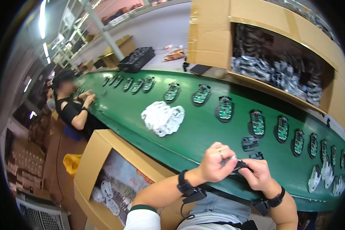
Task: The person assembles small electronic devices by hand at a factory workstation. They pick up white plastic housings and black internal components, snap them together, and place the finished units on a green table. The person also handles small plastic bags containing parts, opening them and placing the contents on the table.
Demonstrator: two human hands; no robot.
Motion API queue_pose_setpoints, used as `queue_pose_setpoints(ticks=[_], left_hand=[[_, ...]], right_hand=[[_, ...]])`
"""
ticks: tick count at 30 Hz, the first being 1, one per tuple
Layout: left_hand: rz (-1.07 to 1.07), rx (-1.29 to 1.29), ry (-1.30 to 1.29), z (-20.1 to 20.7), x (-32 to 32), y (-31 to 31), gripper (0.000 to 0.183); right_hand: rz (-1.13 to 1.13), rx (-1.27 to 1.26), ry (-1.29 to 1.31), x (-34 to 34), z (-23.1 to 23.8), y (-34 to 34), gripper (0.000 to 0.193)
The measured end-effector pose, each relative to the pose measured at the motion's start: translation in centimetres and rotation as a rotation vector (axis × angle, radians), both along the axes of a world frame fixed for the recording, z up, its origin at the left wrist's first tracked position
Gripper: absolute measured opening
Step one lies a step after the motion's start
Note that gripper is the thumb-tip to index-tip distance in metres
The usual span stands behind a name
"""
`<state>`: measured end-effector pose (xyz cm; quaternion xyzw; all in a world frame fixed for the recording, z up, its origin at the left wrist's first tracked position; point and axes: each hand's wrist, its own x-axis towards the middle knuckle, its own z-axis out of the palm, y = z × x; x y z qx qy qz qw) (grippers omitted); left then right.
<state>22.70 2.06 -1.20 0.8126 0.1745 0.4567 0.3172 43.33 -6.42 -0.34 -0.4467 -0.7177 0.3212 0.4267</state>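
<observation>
The left hand [218, 163] was curled narrow, thumb and fingertips closed on one end of a small dark part [238, 166] in the head view; the right hand [258, 174] pinched the other end between thumb and forefinger; the part hung between the two hands, just above the near edge of the green table [207, 140], its exact shape mostly hidden by the fingers.

Taking the hands as the clock's centre, a dark grey moulded piece [250, 143] lay at one o'clock, and a smaller dark piece [257, 155] just beside the right hand at two; a curving row of circuit-board units [257, 123] ran along the table from ten round to three; a heap of white shells [163, 118] sat at ten, with loose white shells [314, 179] at three; a co-worker [78, 115] was well apart, also towards ten.

The step in hand looked like close, two-handed fingering of that one part, though whether it was being joined, parted or checked could not be told; the next move seemed to call for a steady hold from one hand and fine fingertip pressure from the other.
</observation>
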Motion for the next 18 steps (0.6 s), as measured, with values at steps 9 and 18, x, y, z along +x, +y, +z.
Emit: queue_pose_setpoints(ticks=[9, 18], left_hand=[[0.122, 0.261, 0.017, 0.9, -0.6, 1.5, 0.043], [1.023, 0.401, 0.755, -1.6, -5.3, 8.0, 0.072]], right_hand=[[-0.172, 0.238, 0.054, 1.3, -0.3, 0.5, 0.031], [-0.932, 0.147, -0.681, 11.6, -0.2, 2.1, 0.029]])
